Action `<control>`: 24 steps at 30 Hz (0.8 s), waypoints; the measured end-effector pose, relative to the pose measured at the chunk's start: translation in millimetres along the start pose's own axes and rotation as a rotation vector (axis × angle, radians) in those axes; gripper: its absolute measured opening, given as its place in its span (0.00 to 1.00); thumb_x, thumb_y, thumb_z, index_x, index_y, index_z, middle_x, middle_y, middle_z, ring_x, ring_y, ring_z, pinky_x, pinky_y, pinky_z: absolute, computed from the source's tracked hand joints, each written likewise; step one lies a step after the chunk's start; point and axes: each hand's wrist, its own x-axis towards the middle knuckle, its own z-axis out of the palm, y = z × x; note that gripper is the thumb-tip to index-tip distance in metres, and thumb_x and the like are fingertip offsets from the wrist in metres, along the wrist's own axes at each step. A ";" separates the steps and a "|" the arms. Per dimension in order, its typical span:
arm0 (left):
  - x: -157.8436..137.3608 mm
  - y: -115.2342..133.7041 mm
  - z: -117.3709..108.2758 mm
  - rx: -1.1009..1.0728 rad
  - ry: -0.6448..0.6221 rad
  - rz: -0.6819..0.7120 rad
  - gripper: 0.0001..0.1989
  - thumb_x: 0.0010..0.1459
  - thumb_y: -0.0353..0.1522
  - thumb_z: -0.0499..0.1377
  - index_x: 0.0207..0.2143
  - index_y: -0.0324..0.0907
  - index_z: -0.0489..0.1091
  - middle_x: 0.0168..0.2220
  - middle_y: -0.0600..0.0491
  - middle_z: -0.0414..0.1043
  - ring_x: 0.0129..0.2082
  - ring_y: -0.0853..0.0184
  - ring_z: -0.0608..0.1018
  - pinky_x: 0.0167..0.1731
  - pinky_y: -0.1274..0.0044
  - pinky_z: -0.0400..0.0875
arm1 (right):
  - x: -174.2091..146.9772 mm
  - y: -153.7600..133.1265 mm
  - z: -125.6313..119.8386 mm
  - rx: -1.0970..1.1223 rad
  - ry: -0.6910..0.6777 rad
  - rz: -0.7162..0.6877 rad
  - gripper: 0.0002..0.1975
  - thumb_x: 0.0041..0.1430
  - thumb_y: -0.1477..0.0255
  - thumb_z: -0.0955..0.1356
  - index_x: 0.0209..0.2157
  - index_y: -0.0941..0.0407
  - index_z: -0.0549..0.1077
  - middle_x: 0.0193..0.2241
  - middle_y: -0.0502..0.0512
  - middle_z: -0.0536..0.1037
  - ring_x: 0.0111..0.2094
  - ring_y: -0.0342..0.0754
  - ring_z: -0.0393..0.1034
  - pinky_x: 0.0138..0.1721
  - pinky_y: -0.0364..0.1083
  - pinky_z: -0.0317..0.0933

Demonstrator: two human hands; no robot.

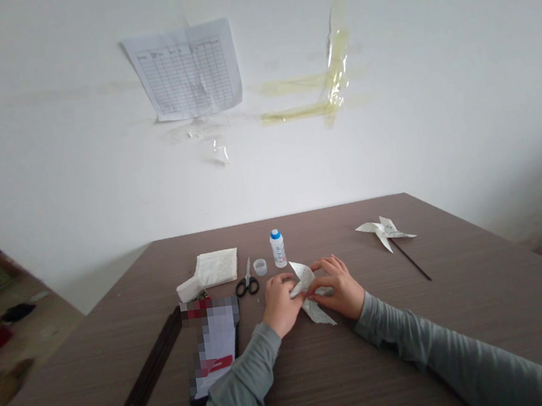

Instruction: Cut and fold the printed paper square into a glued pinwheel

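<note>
A paper pinwheel (320,314) with printed text lies between my two hands near the middle of the table. My left hand (282,304) pinches it from the left side, and my right hand (338,287) presses its fingertips at the pinwheel's centre. What lies under the fingertips is hidden. Just beyond my hands stands a white glue bottle (279,251) with a blue cap. Left of the bottle are a small clear cup (260,267) and black-handled scissors (247,285). A finished-looking pinwheel (382,232) on a dark stick (411,259) rests at the right.
A stack of folded paper (217,267) lies at the back left beside a white object (189,289). Several dark sticks (147,366) and a phone (214,348) lie left of my left arm. A printed sheet (186,72) hangs on the wall behind the table (464,331).
</note>
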 end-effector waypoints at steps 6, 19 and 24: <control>0.2 -0.7 -1.5 0.003 0.001 0.001 0.09 0.66 0.24 0.78 0.36 0.48 0.92 0.65 0.44 0.94 0.73 0.43 0.89 0.80 0.49 0.81 | 0.5 3.5 -0.5 0.077 -0.006 0.028 0.04 0.71 0.69 0.86 0.42 0.43 0.98 0.58 0.60 0.93 0.62 0.68 0.86 0.74 0.75 0.76; -0.4 1.5 -2.3 -0.009 -0.001 -0.004 0.08 0.67 0.24 0.77 0.39 0.47 0.94 0.66 0.43 0.93 0.72 0.44 0.89 0.79 0.51 0.80 | 1.5 1.5 -0.7 0.090 -0.056 0.083 0.03 0.72 0.68 0.86 0.43 0.43 0.98 0.62 0.61 0.93 0.66 0.69 0.86 0.74 0.73 0.77; -0.1 0.7 -1.6 -0.015 -0.005 0.001 0.08 0.68 0.25 0.77 0.40 0.48 0.95 0.66 0.42 0.94 0.73 0.42 0.89 0.78 0.52 0.81 | 2.7 -0.8 -1.9 0.098 -0.076 0.100 0.03 0.72 0.68 0.86 0.43 0.43 0.98 0.62 0.60 0.93 0.65 0.69 0.86 0.74 0.73 0.77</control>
